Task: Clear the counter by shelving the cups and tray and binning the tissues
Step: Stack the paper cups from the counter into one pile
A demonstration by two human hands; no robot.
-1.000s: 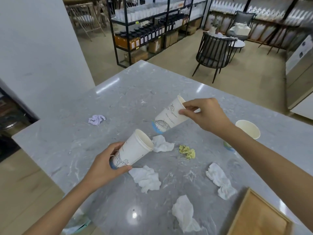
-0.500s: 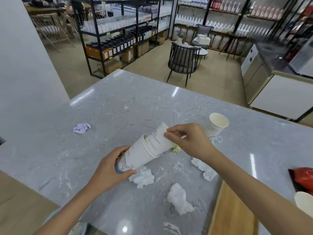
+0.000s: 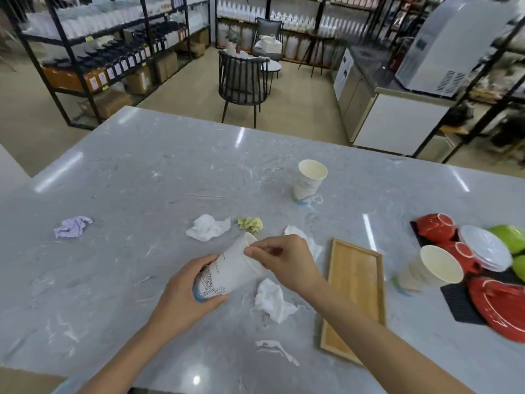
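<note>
Two white paper cups are nested into one stack [image 3: 228, 273], tilted over the grey counter [image 3: 142, 177]. My left hand [image 3: 187, 297] grips the stack's base and my right hand [image 3: 284, 261] pinches its rim. Another paper cup [image 3: 309, 180] stands upright further back, and a fourth [image 3: 431, 268] leans at the right. A wooden tray [image 3: 353, 297] lies right of my right arm. White crumpled tissues [image 3: 207, 228] [image 3: 274, 301] lie around my hands, with a lilac tissue [image 3: 72, 226] at the left and a yellow one [image 3: 250, 224] in the middle.
Red crockery [image 3: 434, 231], white plates [image 3: 485, 251] and green bowls [image 3: 508, 237] crowd the counter's right end on a black mat. Beyond the counter are a dark chair [image 3: 241, 81], black shelving [image 3: 93, 58] and a white cabinet [image 3: 397, 123].
My right hand has pushed its cup fully into the cup in my left hand. The view has swung right, bringing the tray, the fourth cup and the crockery into sight.
</note>
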